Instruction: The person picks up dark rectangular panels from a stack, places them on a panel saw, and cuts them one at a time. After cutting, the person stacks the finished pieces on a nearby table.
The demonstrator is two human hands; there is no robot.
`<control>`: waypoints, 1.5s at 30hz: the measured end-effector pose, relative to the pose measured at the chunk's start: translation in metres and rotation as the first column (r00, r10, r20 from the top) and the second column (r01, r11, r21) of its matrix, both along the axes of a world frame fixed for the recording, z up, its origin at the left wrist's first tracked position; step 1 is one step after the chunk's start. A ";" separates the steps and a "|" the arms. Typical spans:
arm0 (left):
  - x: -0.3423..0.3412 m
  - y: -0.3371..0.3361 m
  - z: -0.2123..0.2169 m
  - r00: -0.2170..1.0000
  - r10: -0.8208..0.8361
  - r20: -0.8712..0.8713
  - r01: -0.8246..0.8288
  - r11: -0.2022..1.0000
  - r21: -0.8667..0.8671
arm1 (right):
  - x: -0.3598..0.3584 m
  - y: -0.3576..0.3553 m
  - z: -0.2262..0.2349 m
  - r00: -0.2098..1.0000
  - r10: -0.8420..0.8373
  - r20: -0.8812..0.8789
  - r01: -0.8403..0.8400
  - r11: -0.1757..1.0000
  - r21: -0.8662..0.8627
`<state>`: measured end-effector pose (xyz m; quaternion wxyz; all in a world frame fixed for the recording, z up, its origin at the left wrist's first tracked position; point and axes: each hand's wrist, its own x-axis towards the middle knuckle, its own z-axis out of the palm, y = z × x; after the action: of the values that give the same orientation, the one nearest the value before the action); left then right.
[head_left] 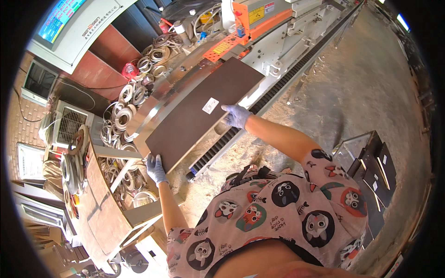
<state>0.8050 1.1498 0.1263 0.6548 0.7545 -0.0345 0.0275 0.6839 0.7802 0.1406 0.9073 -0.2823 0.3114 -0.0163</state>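
Note:
A long dark brown board (199,120) with a pale edge lies across the machine's metal bed (162,99). A white label (210,105) is stuck on its upper face. My left hand (156,169), in a pale glove, grips the board's near left corner. My right hand (237,116), gloved too, holds the near long edge to the right of the label. The fingers beneath the board are hidden on both hands.
An orange machine guard (250,30) rises past the board's far end. A black ribbed conveyor track (278,88) runs along the near side. Coils of edge banding (123,118) are heaped at left, beside a wooden table (99,213). Dark panels (375,180) stand at right.

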 end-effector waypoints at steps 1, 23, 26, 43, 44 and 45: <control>0.018 -0.004 -0.004 0.998 0.019 0.053 -0.016 0.998 -0.056 | 0.027 -0.009 -0.018 1.000 -0.010 0.022 0.010 1.000 0.020; 0.045 -0.211 0.040 0.611 -0.780 0.134 -0.023 0.152 0.988 | -0.053 -0.059 0.003 0.966 -0.048 0.253 0.099 0.976 -0.193; 0.041 -0.221 0.042 0.623 -0.776 0.094 -0.030 0.097 0.995 | -0.147 -0.062 0.018 0.946 -0.142 0.293 0.201 0.963 -0.180; -0.005 -0.384 0.033 0.663 -0.746 0.069 -0.139 -0.031 0.990 | -0.536 0.004 -0.171 0.274 -0.912 -0.306 0.959 0.281 0.023; -0.010 -0.396 0.036 0.658 -0.751 0.058 -0.121 -0.029 0.992 | -0.563 0.000 -0.173 0.251 -0.898 -0.363 0.966 0.255 0.038; -0.013 -0.407 0.042 0.661 -0.749 0.050 -0.104 -0.025 0.994 | -0.584 -0.006 -0.176 0.238 -0.878 -0.415 0.970 0.237 0.054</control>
<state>0.7923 0.7429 0.1685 -0.1008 0.8876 -0.4448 0.0651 0.1001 0.7741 -0.0356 0.6864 0.1039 0.5487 -0.4658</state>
